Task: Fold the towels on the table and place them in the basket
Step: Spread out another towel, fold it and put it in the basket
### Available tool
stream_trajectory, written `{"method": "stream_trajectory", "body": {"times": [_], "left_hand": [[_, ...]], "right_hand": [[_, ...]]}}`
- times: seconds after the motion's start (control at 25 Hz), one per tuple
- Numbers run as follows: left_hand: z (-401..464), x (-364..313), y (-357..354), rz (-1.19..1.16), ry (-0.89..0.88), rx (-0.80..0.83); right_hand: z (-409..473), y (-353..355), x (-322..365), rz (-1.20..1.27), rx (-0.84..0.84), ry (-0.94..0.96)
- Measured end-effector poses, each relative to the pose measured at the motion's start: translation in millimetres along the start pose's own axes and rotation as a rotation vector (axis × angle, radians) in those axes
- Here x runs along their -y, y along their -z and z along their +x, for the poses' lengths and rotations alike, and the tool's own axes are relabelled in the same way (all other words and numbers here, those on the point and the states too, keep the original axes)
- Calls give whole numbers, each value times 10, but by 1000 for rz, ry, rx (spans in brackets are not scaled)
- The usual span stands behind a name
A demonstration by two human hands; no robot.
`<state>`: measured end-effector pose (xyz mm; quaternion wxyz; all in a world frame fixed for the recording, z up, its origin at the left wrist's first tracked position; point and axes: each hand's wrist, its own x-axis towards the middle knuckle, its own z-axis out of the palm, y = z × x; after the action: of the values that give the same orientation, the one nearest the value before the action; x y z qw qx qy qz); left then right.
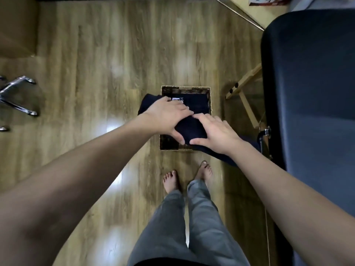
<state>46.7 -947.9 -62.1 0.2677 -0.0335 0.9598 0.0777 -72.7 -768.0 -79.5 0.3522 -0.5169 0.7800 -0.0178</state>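
1. A dark folded towel (190,129) is held over the wicker basket (185,89), which stands on the wood floor (96,64).
2. Left hand (167,114): laid on top of the towel, fingers fairly straight, thumb hooked round the near edge. Judged grasping the towel; the underside of the hand is hidden.
3. Right hand (217,133): same pose from the other side, thumb tucked at the near edge, fingers spread over the top. Also judged grasping the towel.
4. Towel ends stick out past the basket on the left and on the near right, so the bundle looks wider than the opening.
5. Step in hand, judged: the towel is being lowered into the basket. To do it well, the overhanging ends should be tucked in first, the bundle kept flat and square to the rim, and both hands let go only once it is seated.
6. Inside the basket a dark cloth with a white label (175,99) can be seen; whether it is a second towel or part of the same one cannot be told.
7. Counts: basket 1; towels in view 1 for certain, maybe 2; hands 2; bare feet 2; no bench in view.
8. Also present: dark padded seat (311,73) at right, chrome chair base (17,93) at left.
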Motion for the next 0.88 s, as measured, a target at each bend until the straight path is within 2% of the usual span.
{"method": "stream_trajectory", "body": {"times": [0.2,0.44,0.64,0.88], "left_hand": [[383,-6,-183,-36,38,142],[622,21,-475,-282,64,85],[884,305,-1023,-285,67,19],[1471,436,-2359,-471,164,-130]], "right_hand": [[275,84,-219,-104,53,108],[548,-62,-530,-116,91,158],[923,-373,-916,-175,171,-38],[1556,-1356,-1256,-252,11,-134]]}}
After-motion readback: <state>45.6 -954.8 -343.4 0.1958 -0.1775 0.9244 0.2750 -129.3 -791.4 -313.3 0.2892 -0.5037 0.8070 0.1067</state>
